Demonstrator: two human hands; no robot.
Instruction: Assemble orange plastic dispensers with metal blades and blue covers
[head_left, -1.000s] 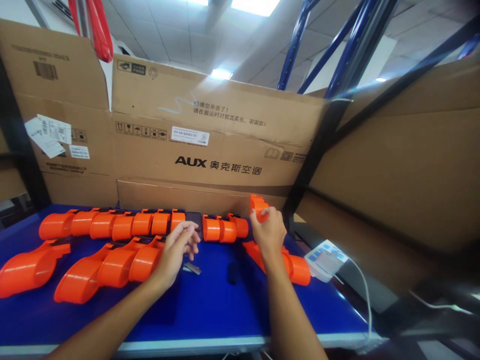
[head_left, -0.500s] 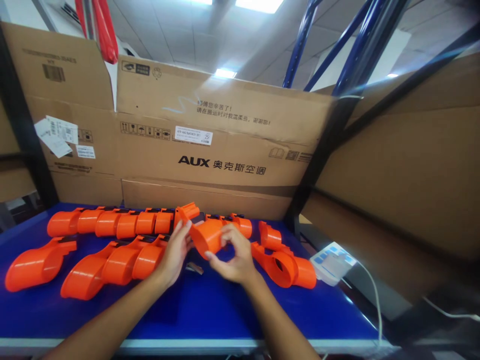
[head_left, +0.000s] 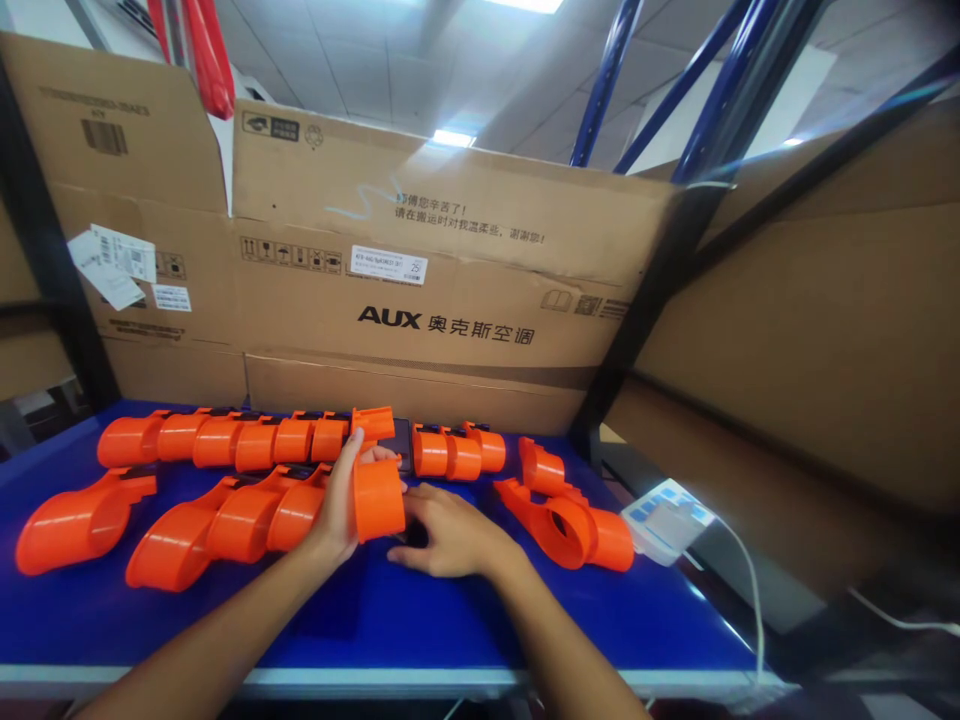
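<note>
My left hand (head_left: 343, 500) holds an orange plastic part (head_left: 379, 500) with a round ring and a flat tab, raised over the blue table. Just right of the ring is my right hand (head_left: 446, 532), palm down and low over the table, its fingers bent toward a small dark item that is mostly hidden. Behind my hands stands a row of similar orange rings (head_left: 217, 442) with black pieces on top. Nearer on the left are several more orange rings (head_left: 244, 524). A dark flat object (head_left: 403, 445) lies behind the held part.
Loose orange parts (head_left: 566, 530) lie on the right of the blue table (head_left: 420, 625). Beside them, at the right edge, is a white-and-blue device (head_left: 667, 520) with a cable. A large cardboard sheet (head_left: 450, 260) stands behind the table, with dark metal posts at both sides.
The orange part has turned upright and moved slightly left in my left hand. My right hand has let go of it and moved down toward the table.
</note>
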